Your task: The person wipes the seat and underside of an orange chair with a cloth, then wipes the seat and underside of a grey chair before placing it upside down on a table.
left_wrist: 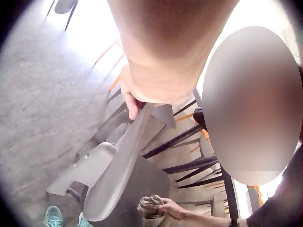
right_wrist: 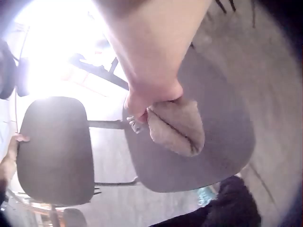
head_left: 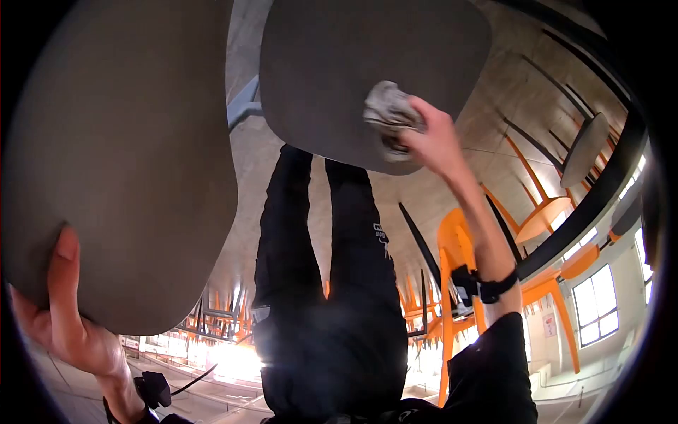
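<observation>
Gripping the edge of a gray backrest [head_left: 141, 162] at the near left, my left hand [head_left: 74, 328] sets its thumb on the front face, its fingers curled over the rim. At center, my right hand [head_left: 436, 141] is closed around a bunched gray cloth [head_left: 387, 113], fingers and thumb clamped on the folds, holding it against the gray seat [head_left: 325, 71] of the same chair, toward the seat's near side. Two bars [right_wrist: 106, 124] join seat and backrest, floor [right_wrist: 118, 153] showing in the gap. A black strap [head_left: 500, 286] circles my right forearm; a small black device [head_left: 153, 389] sits at my left wrist. My legs, in black trousers [head_left: 286, 219], reach the seat's near edge, and my teal shoes [left_wrist: 54, 216] stand near the chair. Beyond, to the right, is an orange chair [head_left: 458, 230], with more orange and gray chairs past it; bright windows [head_left: 595, 304] show at the far right.
</observation>
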### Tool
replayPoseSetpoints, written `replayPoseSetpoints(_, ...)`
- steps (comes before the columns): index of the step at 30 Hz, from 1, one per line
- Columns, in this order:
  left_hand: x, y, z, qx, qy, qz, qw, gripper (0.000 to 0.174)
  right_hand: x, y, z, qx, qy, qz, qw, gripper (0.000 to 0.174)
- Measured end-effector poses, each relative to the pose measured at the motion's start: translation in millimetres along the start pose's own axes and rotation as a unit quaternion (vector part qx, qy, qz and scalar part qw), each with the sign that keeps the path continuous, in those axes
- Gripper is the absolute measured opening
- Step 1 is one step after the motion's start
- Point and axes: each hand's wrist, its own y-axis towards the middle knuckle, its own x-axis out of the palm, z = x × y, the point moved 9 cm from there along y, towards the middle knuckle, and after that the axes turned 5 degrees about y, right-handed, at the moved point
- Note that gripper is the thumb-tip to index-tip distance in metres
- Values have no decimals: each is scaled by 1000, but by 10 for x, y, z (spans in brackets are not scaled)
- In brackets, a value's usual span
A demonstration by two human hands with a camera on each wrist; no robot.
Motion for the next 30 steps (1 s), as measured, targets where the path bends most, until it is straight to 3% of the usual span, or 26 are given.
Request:
replayPoseSetpoints(1, -8, 52, 7, -44, -59, 4, 997, 44, 235, 130, -107, -60, 15, -6, 998, 37)
replayPoseSetpoints(3, -32, 123, 111, -42, -96, 6, 994, 39, 764, 271, -303, -14, 144, -120, 982, 34)
replayPoseSetpoints(4, -62, 149, 209, 3, -75, 4, 997, 36, 1002, 373, -287, -26, 153, -133, 979, 29)
replayPoseSetpoints(7, -17, 54, 134, 56, -15, 3, 998, 31, 1015, 472, -347, -96, -39, 33, 994, 31)
replayPoseSetpoints(9, 7, 39, 1, 6, -77, 9, 997, 31, 914, 344, -427, -152, -160, 176, 960, 42)
replayPoseSetpoints(11, 8, 53, -64, -52, -162, 11, 985, 32, 808, 109, -649, -212, -261, 304, 891, 48)
replayPoseSetpoints(12, 5, 48, -66, -57, -166, 10, 984, 33, 879, 76, -648, -244, -232, 295, 894, 52)
replayPoseSetpoints(15, -18, 9, 51, 38, -9, -9, 999, 35, 1273, 83, -779, -344, -255, 212, 878, 53)
replayPoseSetpoints(16, -12, -15, 28, 45, 6, -16, 999, 35, 1465, 159, -713, -322, -312, 155, 880, 53)
replayPoseSetpoints(20, -34, -5, 46, 66, 8, 5, 998, 39, 1697, 447, -460, -272, -412, 123, 861, 72)
replayPoseSetpoints(26, 21, 17, 6, 78, -41, -38, 995, 46, 1821, 143, -300, -386, -439, 65, 809, 68)
replayPoseSetpoints(30, 16, 13, 17, 93, -18, -60, 994, 47, 1694, 159, -348, -413, -407, 54, 813, 53)
